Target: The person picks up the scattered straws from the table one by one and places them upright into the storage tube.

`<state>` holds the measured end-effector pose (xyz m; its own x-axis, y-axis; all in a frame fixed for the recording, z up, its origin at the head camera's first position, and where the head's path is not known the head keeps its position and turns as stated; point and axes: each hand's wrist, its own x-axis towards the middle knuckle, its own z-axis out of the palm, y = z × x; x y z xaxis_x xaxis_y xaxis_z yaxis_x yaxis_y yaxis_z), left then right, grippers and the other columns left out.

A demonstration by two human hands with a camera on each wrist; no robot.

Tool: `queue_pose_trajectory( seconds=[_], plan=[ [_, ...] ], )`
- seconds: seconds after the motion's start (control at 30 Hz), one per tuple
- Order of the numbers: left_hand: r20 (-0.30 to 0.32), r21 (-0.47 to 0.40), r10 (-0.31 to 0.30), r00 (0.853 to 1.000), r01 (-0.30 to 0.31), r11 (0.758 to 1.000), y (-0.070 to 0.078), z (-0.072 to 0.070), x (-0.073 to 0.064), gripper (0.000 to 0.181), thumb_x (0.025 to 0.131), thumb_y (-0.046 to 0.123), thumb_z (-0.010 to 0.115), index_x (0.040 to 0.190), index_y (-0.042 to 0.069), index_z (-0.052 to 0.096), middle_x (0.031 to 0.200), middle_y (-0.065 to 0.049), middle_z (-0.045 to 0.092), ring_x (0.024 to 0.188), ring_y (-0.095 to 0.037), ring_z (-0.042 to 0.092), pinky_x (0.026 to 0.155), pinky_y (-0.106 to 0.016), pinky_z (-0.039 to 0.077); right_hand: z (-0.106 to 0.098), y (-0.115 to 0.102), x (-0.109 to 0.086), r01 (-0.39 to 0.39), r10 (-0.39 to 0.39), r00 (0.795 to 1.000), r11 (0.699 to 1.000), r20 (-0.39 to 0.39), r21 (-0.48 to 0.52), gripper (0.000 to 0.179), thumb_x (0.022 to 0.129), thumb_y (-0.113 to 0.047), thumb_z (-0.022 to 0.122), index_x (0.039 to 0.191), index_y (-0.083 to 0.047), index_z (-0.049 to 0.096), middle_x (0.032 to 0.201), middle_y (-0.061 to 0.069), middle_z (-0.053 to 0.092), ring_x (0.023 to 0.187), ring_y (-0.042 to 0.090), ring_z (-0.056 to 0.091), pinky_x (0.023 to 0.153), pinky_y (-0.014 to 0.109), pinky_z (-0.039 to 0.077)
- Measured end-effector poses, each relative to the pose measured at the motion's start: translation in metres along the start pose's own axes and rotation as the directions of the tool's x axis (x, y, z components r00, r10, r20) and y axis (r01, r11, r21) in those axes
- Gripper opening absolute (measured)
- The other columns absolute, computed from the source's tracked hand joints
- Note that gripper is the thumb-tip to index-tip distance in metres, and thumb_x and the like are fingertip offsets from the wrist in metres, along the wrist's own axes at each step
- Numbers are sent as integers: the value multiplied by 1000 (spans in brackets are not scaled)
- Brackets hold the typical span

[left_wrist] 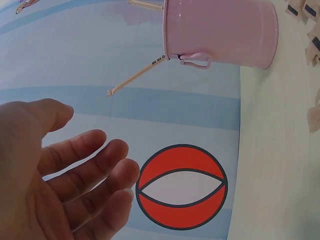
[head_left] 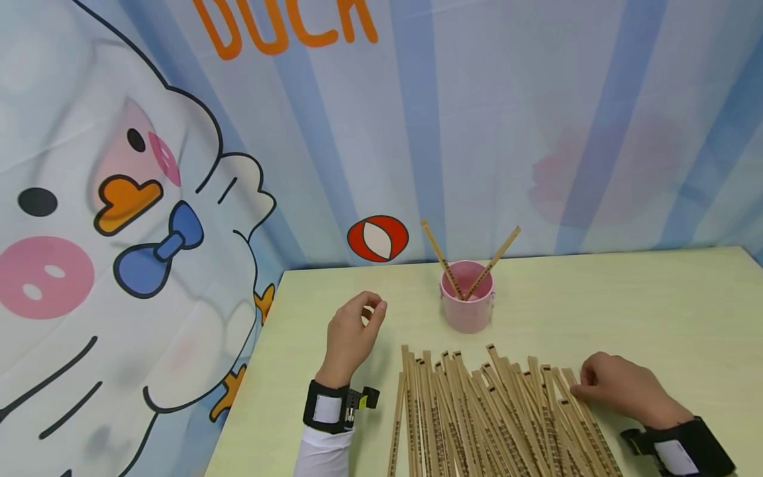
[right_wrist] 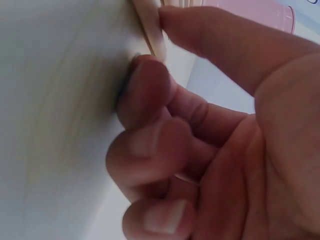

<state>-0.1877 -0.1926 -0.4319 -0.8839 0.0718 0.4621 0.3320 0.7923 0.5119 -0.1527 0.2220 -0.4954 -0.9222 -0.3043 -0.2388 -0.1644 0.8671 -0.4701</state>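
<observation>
A wide pile of paper-wrapped chopsticks [head_left: 477,417] lies on the table, pointing away from me. At the pile's right edge my right hand [head_left: 626,387] pinches the far end of one wrapped pair [right_wrist: 151,25] between thumb and curled index finger. My left hand [head_left: 352,338] hovers left of a pink bucket [head_left: 467,315], fingers loosely bent and apart from the thumb. Nothing is in the left palm [left_wrist: 75,175] in the left wrist view. Two wrapped chopsticks [head_left: 501,250] lean out of the bucket in a V.
The pale table [head_left: 656,305] ends at the back against a blue-striped cloth [head_left: 495,132] printed with a large duck [head_left: 197,318] and a red ball [head_left: 378,238]. The bucket stands behind the pile, a small handle [left_wrist: 196,60] on its side.
</observation>
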Motion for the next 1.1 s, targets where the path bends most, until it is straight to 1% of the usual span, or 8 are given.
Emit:
queue_pose_trajectory(
  seconds=[0.2,0.47,0.57,0.73,0.9,0.97,1.03,1.1],
  plan=[
    [4,0,1,1000,-1,1000,0,0,0,16,94,28,58,96,14,66,84,4,66,71,-8,56,55,-23,42,3,-4,2,-9,8,1000,1000,-25,-28,20,80,-20,61,62,-15,54,54,-3,44,49,12,37,46,26,28],
    [19,1,-4,1000,4,1000,0,1,-1,16,94,28,57,96,14,66,85,4,66,72,-8,56,55,-23,42,5,-7,2,-1,0,999,1000,-39,-31,19,80,-17,58,62,-15,54,52,-4,41,48,11,34,46,26,26],
    [15,3,0,1000,0,1000,0,1,-1,16,94,28,57,96,14,66,84,4,66,72,-8,56,55,-23,42,2,-8,1,6,-9,998,999,-67,-47,20,82,-17,58,63,-15,52,53,-4,41,49,11,34,46,27,26],
    [14,4,6,1000,-6,1000,0,1,0,16,94,28,57,96,14,66,85,4,66,71,-7,56,56,-23,42,-7,-8,-5,15,-24,990,997,-140,-70,24,87,-19,58,65,-16,50,54,-3,39,49,12,33,46,27,24],
    [24,1,2,1000,-2,1000,1,1,0,17,95,28,56,96,15,66,85,4,66,72,-8,57,56,-23,43,-30,-11,-12,20,-37,980,996,-196,-84,18,91,-19,57,74,-14,54,59,-1,46,51,14,36,47,29,25],
    [29,-3,0,1000,0,1000,1,1,0,17,95,29,56,97,15,66,86,4,66,73,-8,57,57,-23,43,-43,-13,-15,26,-49,971,995,-235,-101,15,92,-20,55,79,-12,57,64,0,49,53,14,37,48,30,26],
    [29,-6,-1,1000,1,1000,1,1,0,17,95,28,56,97,15,66,86,4,66,73,-8,57,57,-23,43,-59,-19,-16,27,-63,953,992,-297,-126,15,92,-20,56,82,-10,59,68,0,52,52,14,38,48,30,27],
    [30,-10,-4,1000,4,1000,1,2,0,17,95,28,56,96,15,66,85,4,66,73,-8,56,57,-23,43,-76,-26,-17,43,-101,914,987,-392,-156,15,91,-21,58,82,-9,62,69,0,56,50,13,39,45,29,29]
  ],
)
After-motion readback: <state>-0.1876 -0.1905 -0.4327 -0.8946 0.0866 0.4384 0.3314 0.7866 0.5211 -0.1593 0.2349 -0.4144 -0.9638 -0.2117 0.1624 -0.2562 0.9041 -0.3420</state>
